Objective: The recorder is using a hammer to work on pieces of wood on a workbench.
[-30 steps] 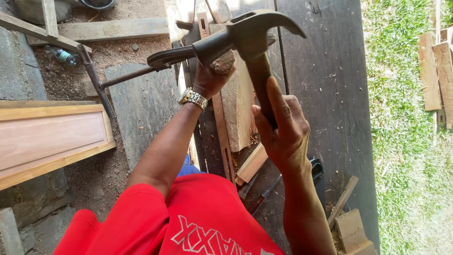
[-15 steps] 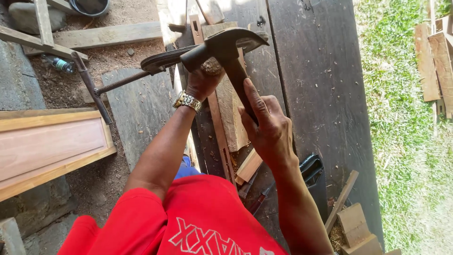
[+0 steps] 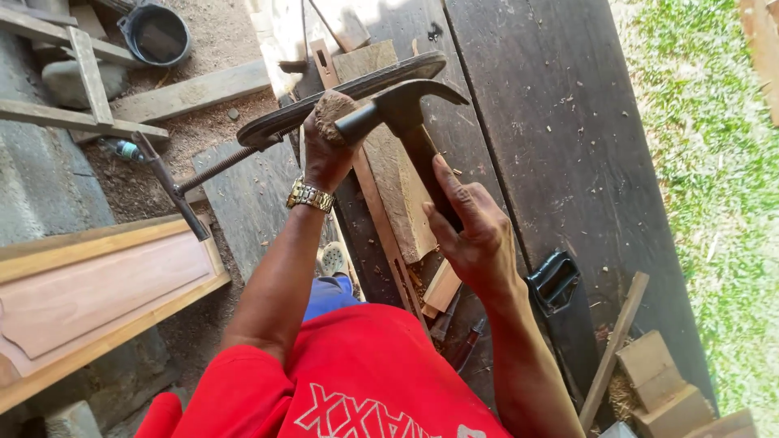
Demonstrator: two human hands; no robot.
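The right hand (image 3: 475,235) is wrapped around the dark handle of a claw hammer (image 3: 410,122), its grip clenched low on the shaft with the forefinger laid straight up along it. The hammer head is raised above the dark plank bench (image 3: 560,138), near that surface's far edge, with the striking face pointing left toward the other hand.

The left hand (image 3: 324,150) has its grip closed around a rough wooden handle end (image 3: 331,109), the fingers curled fully round it; a gold wristwatch (image 3: 310,195) sits on that wrist. The hammer's face is just beside, possibly touching, this wooden end. Directly behind both runs a long, curved black metal bar (image 3: 349,93), lying across the far part of the bench; whether the wooden piece is fitted to it I cannot tell.

A pale wood strip (image 3: 389,186) lies lengthwise on the bench under the hands. A black saw handle (image 3: 554,280) rests near the bench's near right corner, beside wood offcuts (image 3: 661,381). A panelled wooden board (image 3: 97,292) lies at left.
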